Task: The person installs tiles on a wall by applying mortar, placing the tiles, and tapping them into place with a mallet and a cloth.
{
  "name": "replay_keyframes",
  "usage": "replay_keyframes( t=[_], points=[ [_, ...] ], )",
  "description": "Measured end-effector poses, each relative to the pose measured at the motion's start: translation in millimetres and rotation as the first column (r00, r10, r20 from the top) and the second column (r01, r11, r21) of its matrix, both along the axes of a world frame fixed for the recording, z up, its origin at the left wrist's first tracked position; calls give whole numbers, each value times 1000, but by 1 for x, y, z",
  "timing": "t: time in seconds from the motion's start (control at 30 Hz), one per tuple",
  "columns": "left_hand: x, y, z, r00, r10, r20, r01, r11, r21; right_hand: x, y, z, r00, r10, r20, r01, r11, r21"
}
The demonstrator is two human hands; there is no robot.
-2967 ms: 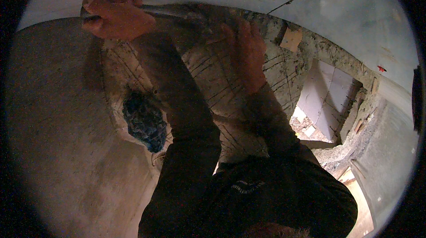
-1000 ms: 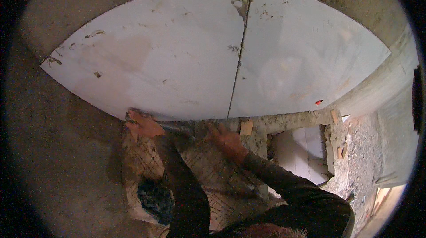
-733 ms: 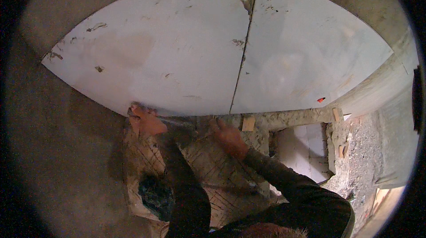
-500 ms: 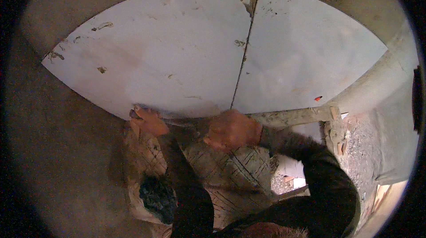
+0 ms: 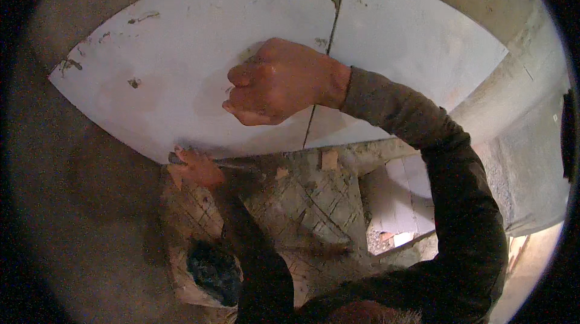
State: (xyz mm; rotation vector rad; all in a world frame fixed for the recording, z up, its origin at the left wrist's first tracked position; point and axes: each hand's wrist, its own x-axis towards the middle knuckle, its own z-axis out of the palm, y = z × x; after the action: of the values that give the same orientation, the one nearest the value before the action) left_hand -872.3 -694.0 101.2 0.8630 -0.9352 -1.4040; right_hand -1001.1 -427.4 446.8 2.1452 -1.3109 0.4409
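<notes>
Two large white tiles (image 5: 199, 52), smeared with dried mortar, stand side by side with a dark joint between them. My right hand (image 5: 281, 85), closed in a fist, is in front of the larger left tile near the joint. Its palm side and anything inside are hidden. Down at that tile's lower left edge is my left hand (image 5: 199, 168), fingers bent around something dark and small that I cannot make out. Below the tiles' lower edge, to the right of my left hand, sit a tan block (image 5: 329, 159) and a smaller tan piece (image 5: 282, 173).
Beneath the tiles lies a rough mortar surface (image 5: 320, 209) scored with crossing lines. A dark blue-green crumpled bundle (image 5: 212, 271) lies beside my left forearm. Right of the scored surface is an opening with pale boards (image 5: 399, 194) beyond. A grey wall (image 5: 534, 161) rises at the right.
My right hand has moved up from the tiles' lower edge to in front of the left tile, uncovering the tan block. My left hand stays at the lower edge. The view has shifted slightly.
</notes>
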Motion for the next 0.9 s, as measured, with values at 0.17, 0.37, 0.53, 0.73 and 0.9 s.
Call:
replay_keyframes(
  t=[0.17,0.37,0.53,0.73,0.9],
  points=[
    [-12,26,4,1000,-15,27,15,1000,8,45,2,-46,987,5,160,-37,979,199],
    [-10,34,15,996,11,84,-12,1000,11,-7,-9,-8,952,-54,-302,83,993,85],
    [-6,37,17,992,-5,128,2,1000,26,2,-12,-13,992,-48,-113,41,997,-62],
    [-9,47,12,991,-19,129,13,999,46,70,9,-59,977,6,215,-83,932,353],
    [-10,33,-10,996,-73,56,72,997,10,70,28,-84,951,6,310,-166,854,493]
  ],
)
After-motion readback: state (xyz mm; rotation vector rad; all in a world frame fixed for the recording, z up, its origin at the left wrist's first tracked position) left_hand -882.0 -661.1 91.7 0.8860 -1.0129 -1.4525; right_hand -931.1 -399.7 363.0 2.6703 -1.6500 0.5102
